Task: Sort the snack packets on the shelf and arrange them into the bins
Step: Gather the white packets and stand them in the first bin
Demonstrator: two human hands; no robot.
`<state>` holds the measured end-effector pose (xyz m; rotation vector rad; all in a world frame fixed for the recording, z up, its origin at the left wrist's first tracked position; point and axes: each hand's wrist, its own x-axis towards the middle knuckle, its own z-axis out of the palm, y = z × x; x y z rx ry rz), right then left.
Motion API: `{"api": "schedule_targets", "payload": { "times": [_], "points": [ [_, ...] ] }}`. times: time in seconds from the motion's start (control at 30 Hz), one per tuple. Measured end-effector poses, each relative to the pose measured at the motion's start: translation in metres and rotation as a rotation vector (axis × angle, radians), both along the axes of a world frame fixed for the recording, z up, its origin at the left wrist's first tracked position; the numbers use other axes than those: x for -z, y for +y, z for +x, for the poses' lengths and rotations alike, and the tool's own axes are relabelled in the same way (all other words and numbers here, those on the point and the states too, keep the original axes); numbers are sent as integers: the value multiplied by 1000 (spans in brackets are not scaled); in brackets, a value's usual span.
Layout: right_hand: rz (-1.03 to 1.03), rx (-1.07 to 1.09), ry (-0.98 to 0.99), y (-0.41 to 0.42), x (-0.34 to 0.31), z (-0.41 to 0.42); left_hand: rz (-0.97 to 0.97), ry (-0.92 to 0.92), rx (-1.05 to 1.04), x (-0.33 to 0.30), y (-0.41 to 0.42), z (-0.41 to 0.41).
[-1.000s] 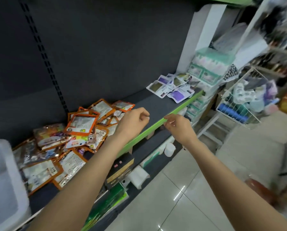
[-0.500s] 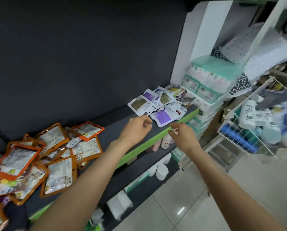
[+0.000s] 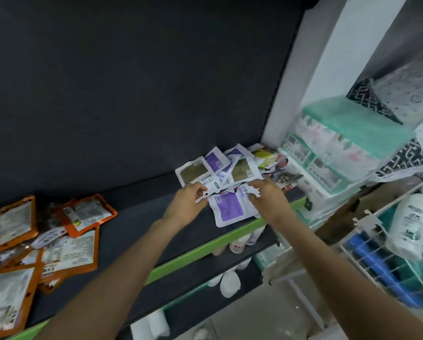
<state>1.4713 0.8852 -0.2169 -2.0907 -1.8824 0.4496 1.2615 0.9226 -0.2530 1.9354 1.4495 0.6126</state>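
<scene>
A heap of white snack packets (image 3: 232,168) with purple and olive labels lies at the right end of the dark shelf (image 3: 136,217). My left hand (image 3: 184,204) pinches the lower edge of a white packet (image 3: 209,182) from that heap. My right hand (image 3: 266,198) rests its spread fingers on the front purple-labelled packet (image 3: 227,208). Several orange-bordered packets (image 3: 82,214) are scattered at the shelf's left end, some overlapping. No bin is in view.
The shelf has a green front strip (image 3: 205,246). Below it a lower shelf holds white bottles (image 3: 230,280). Right of the white pillar (image 3: 316,57) stand mint-green tissue packs (image 3: 340,143) and a white wire basket (image 3: 377,253) with bottles.
My view has swung right, so the orange packets slid to the left edge. Both hands moved from the green shelf strip up onto the white packet heap, and my left hand took hold of one.
</scene>
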Motion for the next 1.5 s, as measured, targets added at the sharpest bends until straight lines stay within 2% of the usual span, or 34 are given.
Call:
{"api": "schedule_targets", "payload": {
  "times": [0.3, 0.4, 0.47, 0.6, 0.73, 0.83, 0.93, 1.07, 1.23, 1.5],
  "points": [
    [-54, -109, -24, 78, 36, 30, -25, 415, -1, 55, 54, 28],
    [-84, -167, -20, 91, 43, 32, -136, 372, -124, 62, 64, 24],
    [-95, -200, -12, 100, 46, 34, -135, 398, -153, 61, 67, 22],
    [-50, -293, -48, 119, 45, 34, 30, 398, -268, 52, 59, 23],
    [-66, -380, -103, 134, 47, 19, 216, 181, -512, 36, 41, 4],
    [-48, -488, -220, 148, 49, -1, 290, 126, -617, 20, 26, -16],
    [-95, -569, -228, 163, 53, -28, 331, 176, -613, 3, 17, -26],
    [-161, -551, -284, 164, 72, -51, 347, 271, -607, -6, 7, -30],
    [-45, -585, -502, 155, 93, -70, 319, 241, -723, -14, -10, -46],
    [95, -686, -502, 163, 100, -85, 287, 217, -769, -21, -22, -66]
  ]
}}
